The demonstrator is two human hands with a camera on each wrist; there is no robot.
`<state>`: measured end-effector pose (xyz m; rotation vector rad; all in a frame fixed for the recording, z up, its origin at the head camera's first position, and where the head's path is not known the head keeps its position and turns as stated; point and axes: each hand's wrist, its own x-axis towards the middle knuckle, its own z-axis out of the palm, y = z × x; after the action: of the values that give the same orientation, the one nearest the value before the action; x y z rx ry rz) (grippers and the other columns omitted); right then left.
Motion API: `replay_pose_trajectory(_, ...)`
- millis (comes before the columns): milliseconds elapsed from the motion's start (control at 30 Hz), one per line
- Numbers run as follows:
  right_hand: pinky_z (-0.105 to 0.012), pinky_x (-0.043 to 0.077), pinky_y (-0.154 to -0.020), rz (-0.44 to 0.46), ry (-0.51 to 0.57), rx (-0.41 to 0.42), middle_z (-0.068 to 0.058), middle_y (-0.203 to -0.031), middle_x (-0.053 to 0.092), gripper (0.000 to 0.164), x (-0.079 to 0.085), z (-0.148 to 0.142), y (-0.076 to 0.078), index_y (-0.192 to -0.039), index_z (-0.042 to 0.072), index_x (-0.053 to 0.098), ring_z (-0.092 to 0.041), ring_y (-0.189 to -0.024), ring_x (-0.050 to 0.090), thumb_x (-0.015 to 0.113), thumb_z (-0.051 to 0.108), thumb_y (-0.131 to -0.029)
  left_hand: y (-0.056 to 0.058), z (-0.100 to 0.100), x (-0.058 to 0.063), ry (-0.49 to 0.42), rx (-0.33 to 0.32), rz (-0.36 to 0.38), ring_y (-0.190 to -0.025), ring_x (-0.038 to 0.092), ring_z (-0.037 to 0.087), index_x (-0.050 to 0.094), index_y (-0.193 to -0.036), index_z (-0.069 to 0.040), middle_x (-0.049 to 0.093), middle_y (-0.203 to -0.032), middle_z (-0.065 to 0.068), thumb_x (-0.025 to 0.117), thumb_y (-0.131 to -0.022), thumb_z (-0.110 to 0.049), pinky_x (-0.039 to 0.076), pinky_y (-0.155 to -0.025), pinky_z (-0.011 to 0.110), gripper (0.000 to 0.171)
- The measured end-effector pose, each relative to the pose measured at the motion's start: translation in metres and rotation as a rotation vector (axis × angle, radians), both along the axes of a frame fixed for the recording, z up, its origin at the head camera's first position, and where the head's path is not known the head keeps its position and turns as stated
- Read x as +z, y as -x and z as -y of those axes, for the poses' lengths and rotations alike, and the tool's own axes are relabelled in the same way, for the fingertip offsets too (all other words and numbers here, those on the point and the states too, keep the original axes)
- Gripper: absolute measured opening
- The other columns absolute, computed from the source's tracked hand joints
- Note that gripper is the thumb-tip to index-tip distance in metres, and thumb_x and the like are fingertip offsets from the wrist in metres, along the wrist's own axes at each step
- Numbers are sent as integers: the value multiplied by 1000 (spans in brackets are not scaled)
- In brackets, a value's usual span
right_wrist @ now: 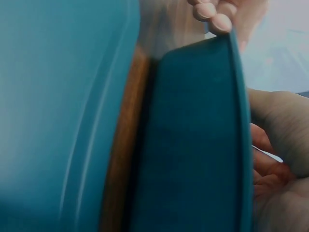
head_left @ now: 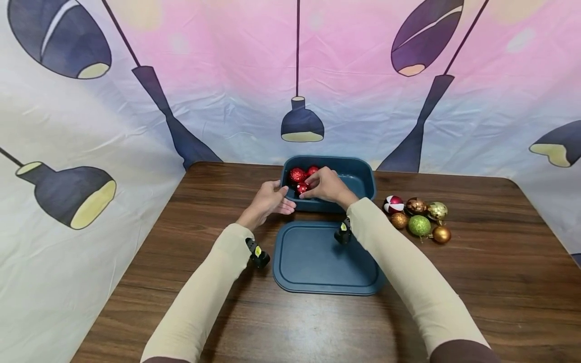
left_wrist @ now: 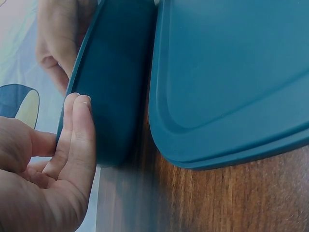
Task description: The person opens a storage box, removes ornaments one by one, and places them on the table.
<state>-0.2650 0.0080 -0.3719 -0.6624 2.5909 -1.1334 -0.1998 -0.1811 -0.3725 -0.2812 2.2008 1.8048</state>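
Note:
A dark blue-green rectangular box stands at the back of the table, several red Christmas baubles in its left end. My left hand holds the box's front left corner, thumb at the rim and fingers along the outer wall; the left wrist view shows this hand closely. Reaching over the front wall, my right hand pinches a small shiny red bauble inside the box. In the right wrist view the box wall hides the fingertips of the right hand.
A flat blue-green lid lies on the wooden table in front of the box. To the right sits a group of baubles: a red-and-white one, a green one and several gold or brown ones. A printed cloth hangs behind.

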Motion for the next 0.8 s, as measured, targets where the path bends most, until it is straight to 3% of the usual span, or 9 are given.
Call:
replay_pose_trajectory(333,-46,58,-92,14,1,-61,-16,-124,70,50,18,-29,-1,-124,2,72,-30,-112,66,87,25,-82,-2,0,2,-2,0,-10,-88,75,36,16,-162,-3,74,-90,19,42,-111,-20,60,-86,45,60)
replay_pose_trajectory(600,-48,58,-86,-27,25,-49,-16,-123,70,50,31,-63,-2,-125,2,72,-30,-110,65,87,26,-83,-2,0,2,-4,-10,-14,-89,75,36,14,-162,-2,74,-93,20,42,-111,-21,59,-89,47,61)
replay_pose_trajectory(800,-47,58,-84,-37,17,-48,-17,-120,71,50,37,-87,-7,-125,1,71,-30,-108,66,86,25,-84,-2,0,2,-5,-11,-4,-78,76,28,13,-162,-2,74,-92,20,42,-111,-21,59,-88,46,61)
